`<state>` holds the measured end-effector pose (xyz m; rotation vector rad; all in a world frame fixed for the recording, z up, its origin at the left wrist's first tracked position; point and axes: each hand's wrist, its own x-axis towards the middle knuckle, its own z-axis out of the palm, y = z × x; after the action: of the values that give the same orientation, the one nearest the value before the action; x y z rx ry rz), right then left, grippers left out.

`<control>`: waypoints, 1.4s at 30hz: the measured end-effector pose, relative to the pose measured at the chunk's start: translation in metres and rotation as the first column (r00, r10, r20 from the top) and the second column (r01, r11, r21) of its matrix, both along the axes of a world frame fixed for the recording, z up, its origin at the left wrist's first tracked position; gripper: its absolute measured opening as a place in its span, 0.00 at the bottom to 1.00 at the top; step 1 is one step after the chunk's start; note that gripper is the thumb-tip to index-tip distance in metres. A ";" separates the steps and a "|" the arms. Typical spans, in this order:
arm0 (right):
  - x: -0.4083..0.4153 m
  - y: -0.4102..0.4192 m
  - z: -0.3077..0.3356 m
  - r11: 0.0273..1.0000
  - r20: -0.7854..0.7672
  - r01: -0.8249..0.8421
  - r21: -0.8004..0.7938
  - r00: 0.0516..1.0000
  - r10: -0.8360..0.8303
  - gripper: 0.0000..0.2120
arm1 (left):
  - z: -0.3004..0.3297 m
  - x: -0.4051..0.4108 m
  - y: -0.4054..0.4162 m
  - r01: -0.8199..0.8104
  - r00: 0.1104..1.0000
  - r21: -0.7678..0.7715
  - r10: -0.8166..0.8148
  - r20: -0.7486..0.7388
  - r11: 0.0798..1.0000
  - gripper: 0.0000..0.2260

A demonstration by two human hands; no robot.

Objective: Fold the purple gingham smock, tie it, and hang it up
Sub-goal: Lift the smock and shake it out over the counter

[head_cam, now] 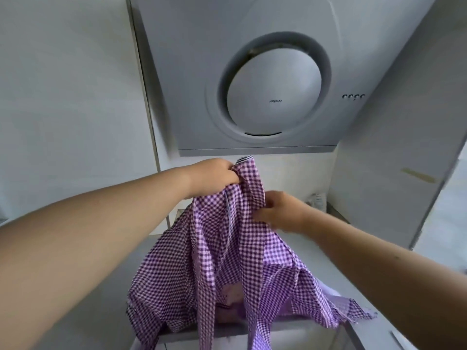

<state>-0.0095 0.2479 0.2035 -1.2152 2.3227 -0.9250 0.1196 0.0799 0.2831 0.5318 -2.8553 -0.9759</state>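
Observation:
The purple gingham smock [222,261] hangs in front of me in loose folds, with its lower part draped over the counter edge. My left hand [212,176] is closed on a bunch of its top edge and holds it up just below the range hood. My right hand [280,213] touches the smock lower and to the right, fingers against the cloth; its grip is blurred and partly hidden by the fabric.
A grey range hood [265,79] with a round white cover hangs on the wall straight ahead. White cabinet panels [394,157] close in on the right and a white wall [70,97] on the left. A grey counter [111,279] lies below.

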 end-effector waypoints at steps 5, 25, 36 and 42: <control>0.028 -0.018 -0.031 0.987 0.285 0.025 -0.160 0.958 0.022 0.11 | -0.004 0.005 -0.004 -0.055 0.998 -0.007 0.056 0.000 0.998 0.12; 0.089 -0.096 0.029 0.807 0.213 -0.575 0.134 0.812 0.544 0.44 | -0.004 0.064 -0.076 -0.338 0.752 0.832 0.658 -0.043 0.441 0.12; 0.100 -0.075 0.031 0.898 0.607 0.005 -0.439 0.739 0.292 0.08 | 0.022 0.084 -0.068 -0.303 0.657 0.705 0.676 -0.333 0.641 0.06; 0.064 -0.019 0.070 0.933 0.677 0.107 -0.344 0.716 0.167 0.16 | 0.026 0.106 -0.077 0.024 0.567 0.847 0.691 -0.449 0.531 0.09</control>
<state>0.0549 0.2285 0.2734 -0.7940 1.5483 -1.5331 0.2259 0.0026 0.3094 0.5563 -1.3293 -1.7955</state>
